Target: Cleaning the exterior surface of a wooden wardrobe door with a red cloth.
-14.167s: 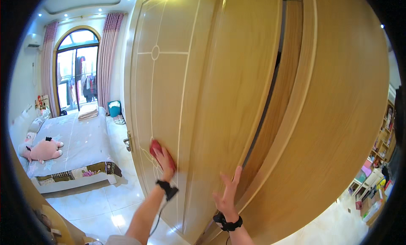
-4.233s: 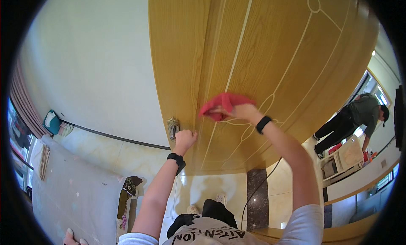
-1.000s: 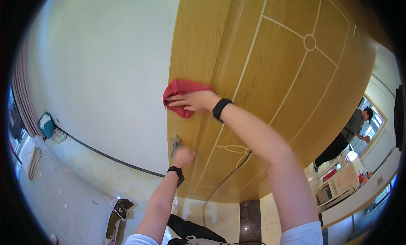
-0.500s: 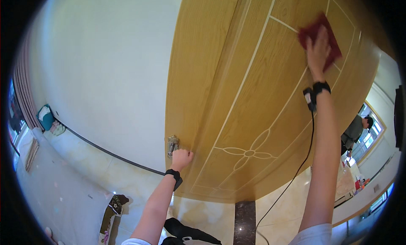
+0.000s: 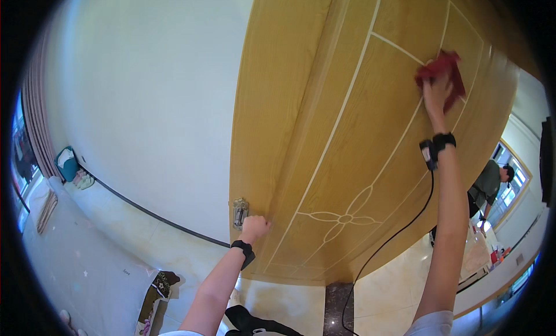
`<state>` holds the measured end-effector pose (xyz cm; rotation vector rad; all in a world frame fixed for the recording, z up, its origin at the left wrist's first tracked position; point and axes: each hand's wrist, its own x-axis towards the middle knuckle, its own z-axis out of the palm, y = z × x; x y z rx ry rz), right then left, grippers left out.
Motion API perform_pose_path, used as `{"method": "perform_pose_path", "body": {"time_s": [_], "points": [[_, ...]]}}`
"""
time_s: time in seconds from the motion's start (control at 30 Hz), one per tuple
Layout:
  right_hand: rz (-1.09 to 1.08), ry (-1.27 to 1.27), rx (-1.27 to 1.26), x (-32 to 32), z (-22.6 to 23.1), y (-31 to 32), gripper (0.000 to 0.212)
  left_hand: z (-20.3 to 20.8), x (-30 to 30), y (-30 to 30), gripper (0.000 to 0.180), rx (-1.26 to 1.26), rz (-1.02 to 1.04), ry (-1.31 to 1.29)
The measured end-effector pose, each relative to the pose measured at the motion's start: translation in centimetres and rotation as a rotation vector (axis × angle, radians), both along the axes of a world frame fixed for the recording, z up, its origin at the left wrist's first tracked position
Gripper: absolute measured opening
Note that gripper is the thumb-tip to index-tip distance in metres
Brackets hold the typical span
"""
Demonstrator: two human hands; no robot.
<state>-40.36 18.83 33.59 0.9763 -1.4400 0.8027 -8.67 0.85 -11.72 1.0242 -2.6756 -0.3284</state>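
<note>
A tall wooden door [image 5: 324, 162] with pale inlaid lines and a flower pattern fills the middle. My right hand [image 5: 438, 95] is raised high against its upper panel. Under the fingers it presses a dark red cloth [image 5: 449, 69], which is bunched and slightly blurred. Lower down, my left hand [image 5: 255, 227] is closed at the metal door handle [image 5: 240, 213], near the door's left edge. The curled fingers hide most of the lever. Black bands with small devices circle both wrists, and a black cable [image 5: 394, 234] hangs from the right one.
A white wall [image 5: 150, 104] stands left of the door. At lower left is a couch under a pale cover [image 5: 98, 255]; slippers [image 5: 84, 180] and a teal bin [image 5: 66, 163] sit beyond. Another person [image 5: 487, 182] stands at far right by a window. A dark floor strip [image 5: 339, 307] runs below.
My right hand has slid the red cloth downward on the panel, and the cloth has bunched up. My left hand stays at the handle. The view has shifted slightly.
</note>
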Motion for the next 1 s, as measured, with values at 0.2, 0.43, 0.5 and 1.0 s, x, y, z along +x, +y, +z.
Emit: {"method": "perform_pose_path", "body": {"time_s": [0.2,0.43,0.5,1.0], "points": [[-0.026,0.351,0.056,11.1,7.4,-9.0,0.061,-0.4,-1.0,0.6,0.038,-0.006,-0.012,0.022],[0.233,0.279,0.088,21.8,1.7,-13.9,0.059,-1.5,0.2,-0.4,0.039,0.030,0.039,0.037],[0.117,0.342,0.042,20.4,-2.5,-14.5,0.059,-0.8,-0.1,0.3,0.038,0.043,0.014,0.014],[0.269,0.269,0.980,13.0,-39.8,-8.8,0.037,-0.9,-0.5,-0.5,0.039,0.007,0.076,-0.063]]}}
